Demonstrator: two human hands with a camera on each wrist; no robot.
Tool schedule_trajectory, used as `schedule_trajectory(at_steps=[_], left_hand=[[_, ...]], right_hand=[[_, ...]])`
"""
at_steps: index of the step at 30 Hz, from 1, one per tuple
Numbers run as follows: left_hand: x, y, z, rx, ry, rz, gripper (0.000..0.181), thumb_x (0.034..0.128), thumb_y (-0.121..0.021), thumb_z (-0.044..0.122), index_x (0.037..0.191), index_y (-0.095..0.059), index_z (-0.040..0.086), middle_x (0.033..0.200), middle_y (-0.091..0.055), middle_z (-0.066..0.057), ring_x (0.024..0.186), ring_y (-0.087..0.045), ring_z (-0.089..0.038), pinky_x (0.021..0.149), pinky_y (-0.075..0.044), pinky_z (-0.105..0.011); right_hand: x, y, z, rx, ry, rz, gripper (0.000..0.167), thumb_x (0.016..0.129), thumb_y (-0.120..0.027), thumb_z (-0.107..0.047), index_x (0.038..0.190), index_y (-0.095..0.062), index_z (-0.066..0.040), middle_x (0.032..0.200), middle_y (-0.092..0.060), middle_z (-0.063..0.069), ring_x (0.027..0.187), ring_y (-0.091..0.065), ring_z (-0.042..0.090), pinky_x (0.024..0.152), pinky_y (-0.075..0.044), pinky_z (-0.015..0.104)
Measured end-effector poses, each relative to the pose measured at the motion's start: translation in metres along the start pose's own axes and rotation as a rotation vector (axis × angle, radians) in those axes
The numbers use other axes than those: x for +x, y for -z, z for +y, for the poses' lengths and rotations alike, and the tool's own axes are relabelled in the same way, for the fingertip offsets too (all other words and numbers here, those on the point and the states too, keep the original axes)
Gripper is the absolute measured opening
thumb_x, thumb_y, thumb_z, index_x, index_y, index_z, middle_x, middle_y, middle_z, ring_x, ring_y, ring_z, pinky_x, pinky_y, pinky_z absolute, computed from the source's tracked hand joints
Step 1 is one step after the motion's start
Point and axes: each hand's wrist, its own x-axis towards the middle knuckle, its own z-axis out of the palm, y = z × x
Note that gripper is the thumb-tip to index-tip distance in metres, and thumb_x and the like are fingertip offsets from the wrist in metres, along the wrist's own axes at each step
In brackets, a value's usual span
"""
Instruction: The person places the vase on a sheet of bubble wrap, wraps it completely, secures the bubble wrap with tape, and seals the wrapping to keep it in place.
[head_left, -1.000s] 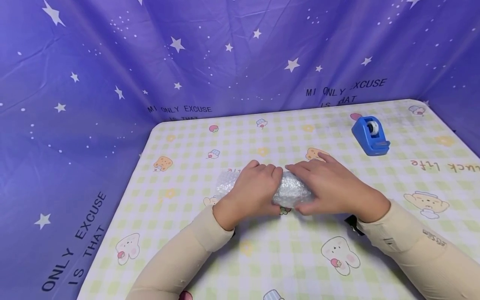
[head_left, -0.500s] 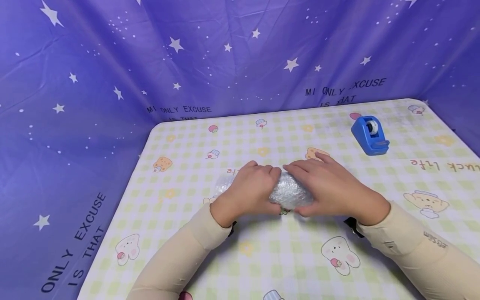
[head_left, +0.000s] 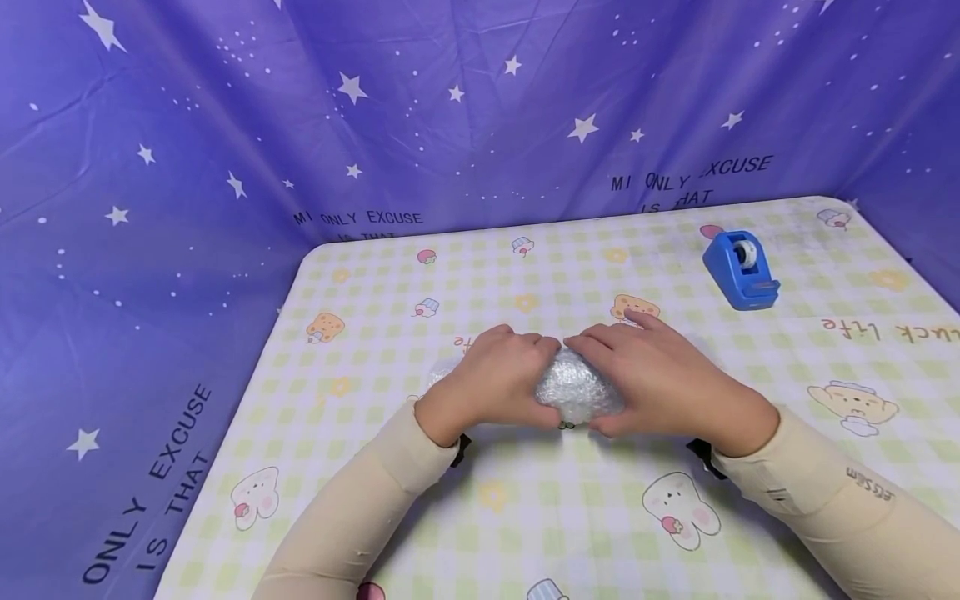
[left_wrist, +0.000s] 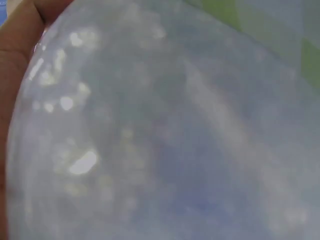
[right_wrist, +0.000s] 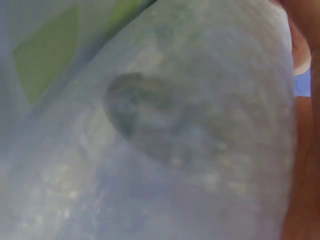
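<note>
A roll of clear bubble wrap (head_left: 576,387) lies crosswise near the middle of the table, between both hands. My left hand (head_left: 498,375) grips its left part, fingers over the far side and thumb on the near side. My right hand (head_left: 656,375) holds the right part in the same way. A bit of the wrap shows beyond the left hand. In the left wrist view the shiny bubble wrap (left_wrist: 150,120) fills most of the picture. In the right wrist view a dark rounded outline shows blurrily through the wrap (right_wrist: 210,150); what it is, I cannot tell.
A blue tape dispenser (head_left: 742,271) with a roll of tape stands at the back right of the table. The green-checked tablecloth (head_left: 420,533) carries printed cartoon figures. A purple curtain (head_left: 465,125) with white stars hangs behind and at the sides.
The bubble wrap has turned a little between my hands, and less of it shows beyond the left hand. Both hands have shifted very slightly towards me, keeping their hold.
</note>
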Motion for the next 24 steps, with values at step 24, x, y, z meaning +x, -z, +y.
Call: schedule_trajectory(at_steps=[24], left_hand=[[-0.0029,0.0027,0.0036,0.028,0.02,-0.044,0.059,0.0716,-0.07,0.056,0.115,-0.061,0.017,0.099,-0.065,0.007,0.086,-0.062,-0.009,0.081,-0.044,-0.037]], right_hand=[[0.0048,-0.0054,0.0088,0.066,0.053,0.026,0.075,0.065,-0.084,-0.051,0.125,-0.066,-0.009,0.11,-0.074,-0.002,0.099,-0.069,0.012,0.11,-0.039,0.059]])
